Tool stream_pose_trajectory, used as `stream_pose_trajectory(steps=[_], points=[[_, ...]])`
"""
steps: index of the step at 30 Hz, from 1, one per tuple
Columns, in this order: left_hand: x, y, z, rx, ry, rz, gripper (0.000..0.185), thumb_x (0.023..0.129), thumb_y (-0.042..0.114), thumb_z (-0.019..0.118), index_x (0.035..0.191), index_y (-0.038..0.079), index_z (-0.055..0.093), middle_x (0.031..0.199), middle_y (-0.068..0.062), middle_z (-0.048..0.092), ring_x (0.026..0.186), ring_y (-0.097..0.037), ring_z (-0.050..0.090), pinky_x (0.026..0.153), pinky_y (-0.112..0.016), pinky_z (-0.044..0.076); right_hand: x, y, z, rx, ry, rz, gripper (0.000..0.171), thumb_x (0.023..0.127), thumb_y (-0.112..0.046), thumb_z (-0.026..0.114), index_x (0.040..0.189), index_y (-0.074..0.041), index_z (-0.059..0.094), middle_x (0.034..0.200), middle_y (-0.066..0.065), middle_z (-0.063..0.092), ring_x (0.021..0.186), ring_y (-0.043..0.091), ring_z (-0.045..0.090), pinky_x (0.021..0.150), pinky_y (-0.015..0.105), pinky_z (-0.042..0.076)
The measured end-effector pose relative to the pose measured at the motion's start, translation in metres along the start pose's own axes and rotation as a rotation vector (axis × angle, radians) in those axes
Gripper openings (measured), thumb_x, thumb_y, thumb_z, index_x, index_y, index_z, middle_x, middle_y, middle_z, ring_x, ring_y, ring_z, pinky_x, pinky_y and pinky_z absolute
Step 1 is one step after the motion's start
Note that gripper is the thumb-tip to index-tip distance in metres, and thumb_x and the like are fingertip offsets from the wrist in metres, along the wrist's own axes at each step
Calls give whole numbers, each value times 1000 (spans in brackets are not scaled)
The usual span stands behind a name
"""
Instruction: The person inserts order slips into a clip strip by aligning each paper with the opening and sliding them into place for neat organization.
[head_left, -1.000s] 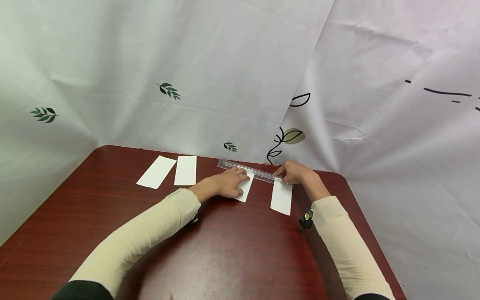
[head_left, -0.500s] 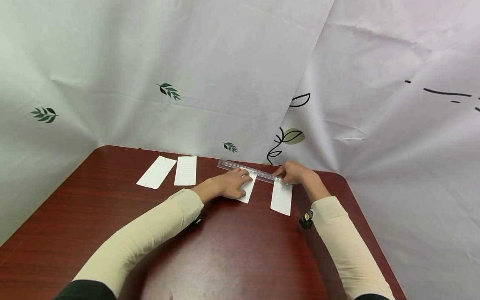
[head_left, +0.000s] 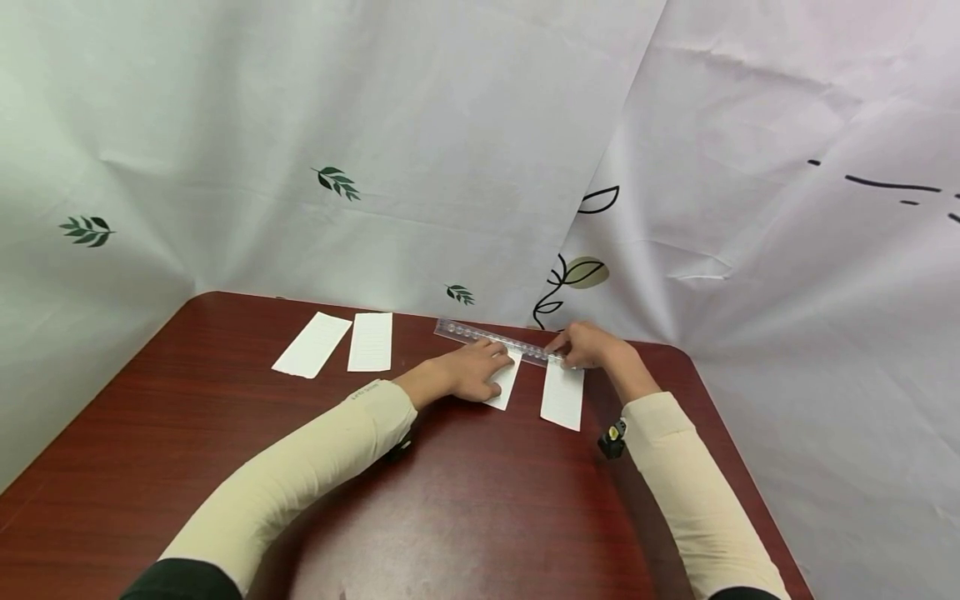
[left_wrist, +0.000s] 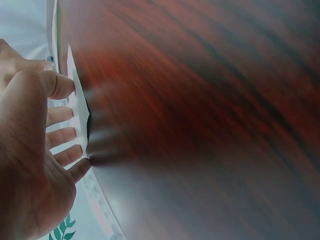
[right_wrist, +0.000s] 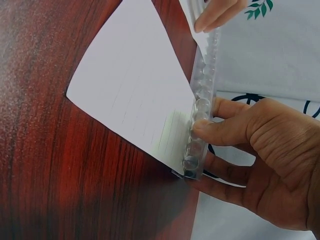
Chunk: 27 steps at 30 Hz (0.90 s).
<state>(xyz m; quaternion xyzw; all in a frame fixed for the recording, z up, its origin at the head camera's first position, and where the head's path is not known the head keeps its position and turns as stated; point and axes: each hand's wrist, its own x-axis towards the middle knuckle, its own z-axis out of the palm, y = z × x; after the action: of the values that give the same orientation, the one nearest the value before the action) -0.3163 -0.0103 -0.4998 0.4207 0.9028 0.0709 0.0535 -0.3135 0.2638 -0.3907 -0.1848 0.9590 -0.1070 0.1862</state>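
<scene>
Two white lined paper strips lie at upper left of the dark red wooden table. The left hand presses flat fingers on a third strip; the right hand pinches the clear plastic ruler onto a fourth strip, seemingly not yet lined up.

cream long sleeves, bare hands, small wrist cameras.

Two white paper slips far left, leaf-print backdrop sheet

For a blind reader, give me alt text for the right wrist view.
A right hand holds the end of a clear ruler lying along the edge of a lined paper slip on a dark red table.
</scene>
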Motion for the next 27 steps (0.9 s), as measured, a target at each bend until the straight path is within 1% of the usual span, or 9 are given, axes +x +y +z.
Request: stream_pose_trajectory(steps=[8,12,14,19,21,23,24,27], points=[[3,6,1,-56,24,18,67,101,38,62,163,13,57,167,-11,53,154,-37,49,134,-53,39,1,0,-1,-7,-4,1,55,82,4,73,133,-12,85,105,10,71,76,17,46,65,26,40],[7,9,3,-31,21,22,67,101,39,62,164,14,57,167,-9,53,156,-35,48,136,-52,38,0,0,-1,6,-6,6,55,82,5,73,133,-12,85,105,10,71,72,15,43,62,26,39],[9,10,6,-18,12,25,67,102,39,62,165,15,56,168,-9,52,158,-35,46,137,-51,36,1,-1,0,9,-5,6,55,81,5,74,133,-11,85,108,11,72,72,16,44,63,26,40],[14,13,7,11,-17,31,68,104,42,61,167,19,53,171,-6,50,159,-32,45,136,-51,38,1,0,0,1,-1,-2,55,81,5,76,132,-10,85,114,13,74,78,18,48,66,26,42],[14,15,6,10,-25,29,67,105,43,59,167,20,53,172,-5,49,160,-31,44,135,-50,38,0,-1,0,-2,1,-5,54,81,5,76,132,-10,85,113,12,73,80,19,49,67,26,43],[14,17,5,-18,-27,24,68,104,43,60,167,19,53,172,-6,49,161,-33,42,137,-52,35,0,-1,0,-10,3,-13,53,81,5,76,132,-10,85,109,10,74,82,18,51,70,26,44],[13,18,4,-31,-24,24,67,104,42,60,167,19,53,172,-6,49,160,-33,42,136,-53,36,-1,-2,0,-14,4,-17,53,81,5,76,131,-10,85,106,9,75,83,18,52,70,26,44],[5,30,-10,-82,-36,13,66,104,37,61,167,17,54,172,-9,49,161,-36,42,137,-55,33,-1,-2,-1,-23,8,-26,53,81,5,76,130,-10,86,102,6,76,85,18,54,73,26,45]])
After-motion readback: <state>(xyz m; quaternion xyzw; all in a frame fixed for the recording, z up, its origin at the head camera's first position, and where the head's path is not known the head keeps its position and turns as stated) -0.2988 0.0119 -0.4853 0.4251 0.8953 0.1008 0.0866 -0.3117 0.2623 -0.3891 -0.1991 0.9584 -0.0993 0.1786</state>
